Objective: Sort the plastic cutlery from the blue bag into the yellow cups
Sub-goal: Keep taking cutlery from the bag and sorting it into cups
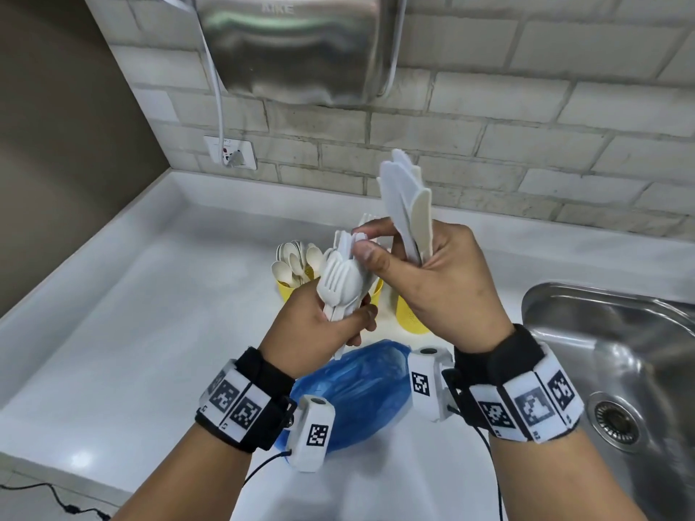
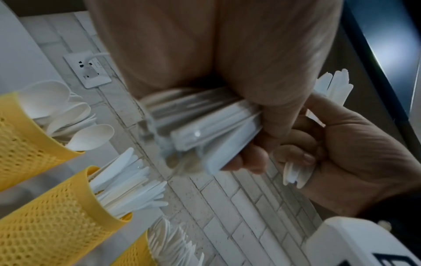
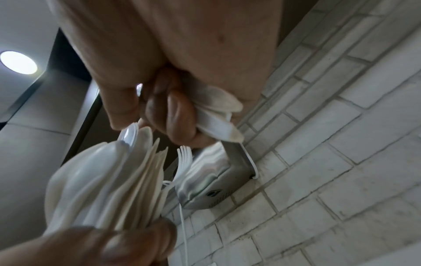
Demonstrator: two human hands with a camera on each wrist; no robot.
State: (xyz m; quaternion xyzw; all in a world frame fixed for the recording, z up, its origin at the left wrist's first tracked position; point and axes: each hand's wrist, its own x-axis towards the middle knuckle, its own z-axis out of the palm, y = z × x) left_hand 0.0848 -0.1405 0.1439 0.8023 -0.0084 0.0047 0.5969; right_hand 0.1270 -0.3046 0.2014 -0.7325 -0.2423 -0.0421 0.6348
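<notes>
Both hands are raised together over the counter (image 1: 113,332). The left hand (image 1: 323,325) grips a bunch of forks (image 1: 340,280); the right hand (image 1: 443,280) clamps a fan of knives (image 1: 404,197) while its fingertips pinch the forks. Behind stand three yellow cups (image 2: 45,216), below lies the blue bag (image 1: 361,392).

Head view looks down; wrist views sit close, sharing the cutlery (image 1: 340,283).

Cups (image 1: 408,317) stand behind the bag (image 1: 361,392) — sink (image 1: 616,355) to their right.
</notes>
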